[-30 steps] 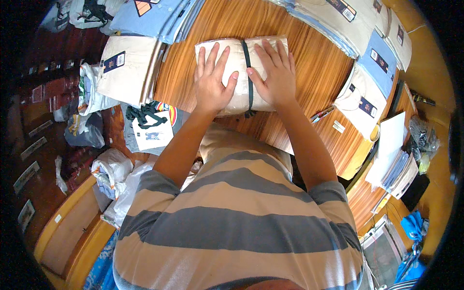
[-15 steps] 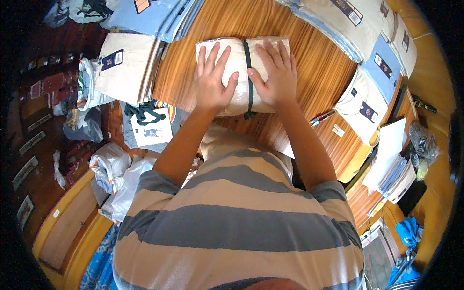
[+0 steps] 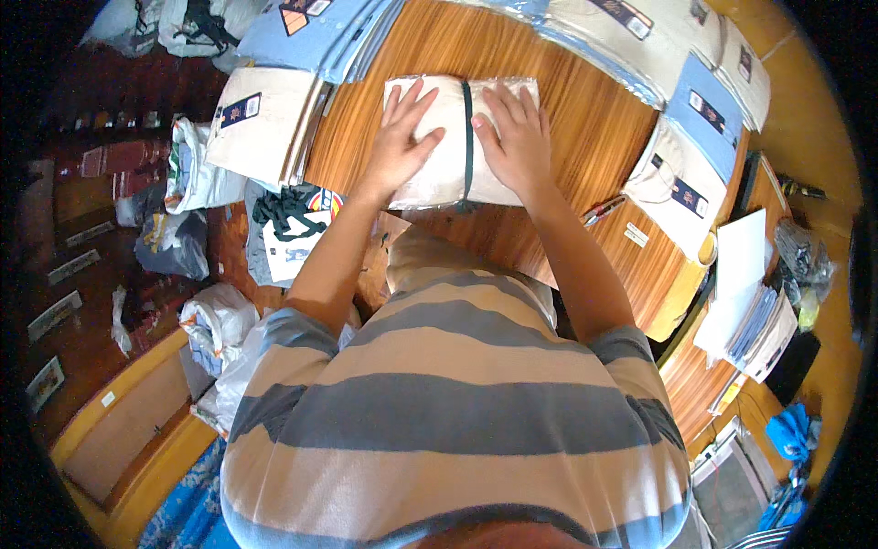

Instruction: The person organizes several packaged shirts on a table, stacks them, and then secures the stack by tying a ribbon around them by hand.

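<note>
A cream bundle of folded cloth in clear plastic (image 3: pixel 448 146) lies on the wood-grain table (image 3: pixel 352 137). A dark green tie strap (image 3: pixel 468 142) runs over its middle from far edge to near edge. On the left half of the bundle rests my left hand (image 3: pixel 402 142), fingers stretched out flat. My right hand (image 3: pixel 515 142) lies spread on the right half, its thumb close beside the strap. Neither hand grips anything. The underside of the bundle is hidden.
Cream packed garments (image 3: pixel 251 128) with dark tags stand stacked at left, beside a light-blue stack (image 3: pixel 306 37). More packed garments (image 3: pixel 681 183) line the table's right edge. Pens (image 3: pixel 604 210) lie near the right forearm. Plastic bags (image 3: pixel 219 325) sit at lower left.
Both hands stay on the bundle, with the left hand's fingers now less raised toward its far edge. The view has shifted slightly. The strap's knotted end at the near edge shows less.
</note>
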`<state>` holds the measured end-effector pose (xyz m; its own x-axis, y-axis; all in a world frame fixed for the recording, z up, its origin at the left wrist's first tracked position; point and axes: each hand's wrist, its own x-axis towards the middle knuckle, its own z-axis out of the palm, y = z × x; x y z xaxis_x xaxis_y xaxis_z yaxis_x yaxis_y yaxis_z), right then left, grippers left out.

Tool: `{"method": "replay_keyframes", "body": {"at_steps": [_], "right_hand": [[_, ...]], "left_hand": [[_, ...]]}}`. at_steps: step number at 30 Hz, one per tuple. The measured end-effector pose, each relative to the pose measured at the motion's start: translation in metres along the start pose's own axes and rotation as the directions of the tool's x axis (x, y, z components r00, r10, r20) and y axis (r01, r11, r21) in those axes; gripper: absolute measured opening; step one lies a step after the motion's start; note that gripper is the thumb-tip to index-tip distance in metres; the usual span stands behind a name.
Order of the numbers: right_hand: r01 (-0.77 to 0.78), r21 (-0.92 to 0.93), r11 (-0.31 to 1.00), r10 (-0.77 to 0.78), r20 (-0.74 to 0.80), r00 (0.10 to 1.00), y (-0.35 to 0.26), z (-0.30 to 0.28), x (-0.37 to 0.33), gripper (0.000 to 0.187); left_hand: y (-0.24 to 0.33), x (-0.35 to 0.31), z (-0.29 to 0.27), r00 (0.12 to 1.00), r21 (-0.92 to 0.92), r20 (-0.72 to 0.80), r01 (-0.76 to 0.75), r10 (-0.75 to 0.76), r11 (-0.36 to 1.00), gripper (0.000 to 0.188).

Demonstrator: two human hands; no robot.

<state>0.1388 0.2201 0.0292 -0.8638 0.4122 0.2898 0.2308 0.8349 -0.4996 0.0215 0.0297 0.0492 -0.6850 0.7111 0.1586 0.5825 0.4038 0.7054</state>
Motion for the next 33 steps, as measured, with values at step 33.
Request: {"method": "replay_keyframes", "body": {"at_steps": [33], "right_hand": [[-0.032, -0.018, 0.999, 0.033, 0.062, 0.998, -0.003, 0.005, 0.003, 0.062]], "left_hand": [[0.026, 0.021, 0.030, 0.997, 0.464, 0.062, -0.076, 0.053, 0.883, 0.062]]}}
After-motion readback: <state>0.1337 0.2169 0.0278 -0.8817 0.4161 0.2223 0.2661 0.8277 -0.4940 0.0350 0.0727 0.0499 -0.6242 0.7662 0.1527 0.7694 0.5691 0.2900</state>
